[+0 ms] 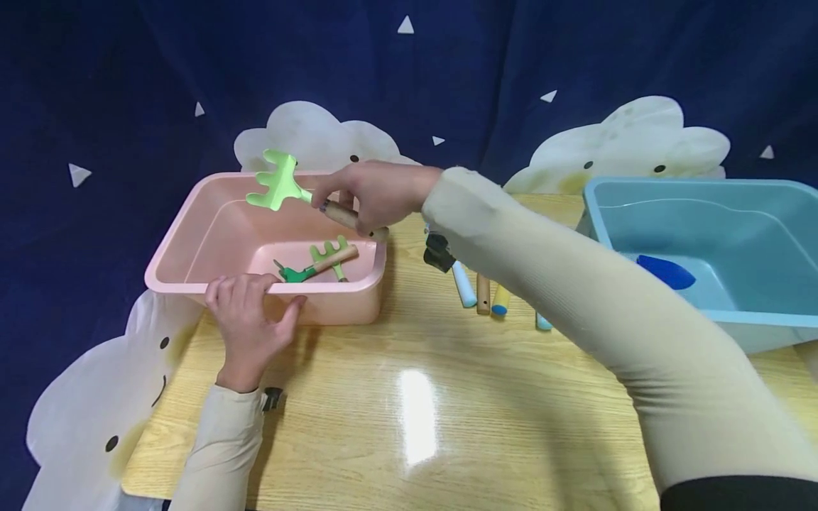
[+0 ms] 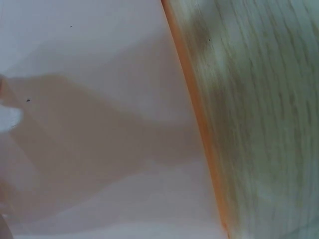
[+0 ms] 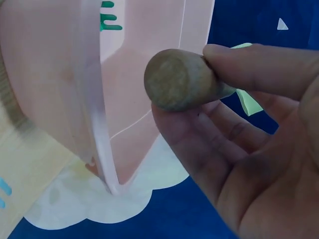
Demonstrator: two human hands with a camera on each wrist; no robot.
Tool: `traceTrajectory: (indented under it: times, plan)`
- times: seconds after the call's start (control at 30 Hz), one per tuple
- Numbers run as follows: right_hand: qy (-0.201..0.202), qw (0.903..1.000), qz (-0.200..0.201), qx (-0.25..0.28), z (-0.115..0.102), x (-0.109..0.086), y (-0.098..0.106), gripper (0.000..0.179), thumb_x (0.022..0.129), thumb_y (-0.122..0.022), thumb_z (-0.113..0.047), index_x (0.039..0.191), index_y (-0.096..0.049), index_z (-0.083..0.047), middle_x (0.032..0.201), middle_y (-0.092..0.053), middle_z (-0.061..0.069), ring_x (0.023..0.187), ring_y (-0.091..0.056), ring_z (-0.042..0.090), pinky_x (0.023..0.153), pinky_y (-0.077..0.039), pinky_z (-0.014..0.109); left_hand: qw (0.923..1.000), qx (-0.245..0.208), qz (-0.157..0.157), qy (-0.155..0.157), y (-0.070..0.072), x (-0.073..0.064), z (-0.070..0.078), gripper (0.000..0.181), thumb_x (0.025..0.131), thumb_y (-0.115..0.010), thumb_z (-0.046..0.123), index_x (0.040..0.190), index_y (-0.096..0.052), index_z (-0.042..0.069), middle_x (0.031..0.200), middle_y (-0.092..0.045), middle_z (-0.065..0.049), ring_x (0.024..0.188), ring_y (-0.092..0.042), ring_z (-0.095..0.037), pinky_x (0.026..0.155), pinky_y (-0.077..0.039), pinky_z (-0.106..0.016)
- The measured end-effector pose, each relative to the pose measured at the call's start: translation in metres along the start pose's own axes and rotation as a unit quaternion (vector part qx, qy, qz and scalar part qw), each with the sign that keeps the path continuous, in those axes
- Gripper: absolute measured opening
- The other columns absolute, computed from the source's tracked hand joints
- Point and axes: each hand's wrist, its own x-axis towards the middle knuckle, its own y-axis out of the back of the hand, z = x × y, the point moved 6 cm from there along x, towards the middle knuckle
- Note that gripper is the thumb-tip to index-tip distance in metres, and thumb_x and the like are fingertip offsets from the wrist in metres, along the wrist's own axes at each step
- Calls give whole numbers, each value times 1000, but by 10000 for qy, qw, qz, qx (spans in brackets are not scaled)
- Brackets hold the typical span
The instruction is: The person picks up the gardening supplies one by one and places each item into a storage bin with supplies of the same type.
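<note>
In the head view my right hand [image 1: 383,191] pinches the wooden handle of a light green hand rake [image 1: 279,181] above the pink bin [image 1: 160,280]. The rake's tines point left, away from the hand. From the right wrist, the round handle end [image 3: 169,79] shows between thumb and fingers. My left hand [image 1: 249,312] grips the bin's near rim, fingers over the edge and thumb against the outer wall. Inside the bin lie a dark green tool [image 1: 297,275] with a wooden handle and another green rake [image 1: 329,250], partly crossing. The left wrist view shows mostly the bin's outer wall [image 2: 114,119].
Several tool handles lie mid-table, partly behind my right arm: a light blue handle [image 1: 464,285], a wooden handle [image 1: 483,294] and a yellow handle [image 1: 501,299] among them. On the right, a blue bin [image 1: 754,317] holds a dark blue tool head [image 1: 664,272].
</note>
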Motion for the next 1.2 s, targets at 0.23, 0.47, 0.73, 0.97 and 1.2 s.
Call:
traceTrajectory:
  times: [0.23,0.47,0.73,0.97,1.2]
  plan:
    - [-94,9988,-241,414,-5,21,-3,63,81,-55,15,131,-56,-22,96,-64,12,69,-54,16,57,-44,22,9999,85,122,1,-1,0,1,45,79,-69,41,94,-61,-1,81,-55,-18,84,-42,-39,98,-25,-55]
    - [-447,9931,-381,1017,-4,43,-8,65,82,-50,18,133,-54,-23,109,-57,15,57,-49,15,53,-43,20,9999,-12,148,36,-3,1,0,45,78,-71,40,94,-61,-1,82,-58,-17,86,-44,-39,103,-24,-52]
    - [-564,9876,-459,1390,4,49,-14,64,82,-49,19,132,-54,-22,107,-57,15,54,-44,14,51,-40,20,9999,-56,102,29,-4,1,3,42,76,-72,36,94,-61,0,81,-57,-16,86,-44,-38,102,-24,-53]
    - [-763,9842,-473,1524,9,56,-17,67,84,-47,19,134,-52,-24,113,-54,14,59,-45,16,53,-41,21,9999,-33,102,7,-4,1,4,41,77,-72,36,94,-61,0,82,-57,-16,86,-43,-38,100,-24,-55]
    - [-1010,9837,-478,1412,16,65,-23,68,84,-48,18,136,-51,-26,112,-47,12,59,-44,14,55,-42,21,10000,21,71,-2,-4,2,4,42,80,-70,39,94,-61,0,81,-56,-16,85,-43,-38,98,-25,-56]
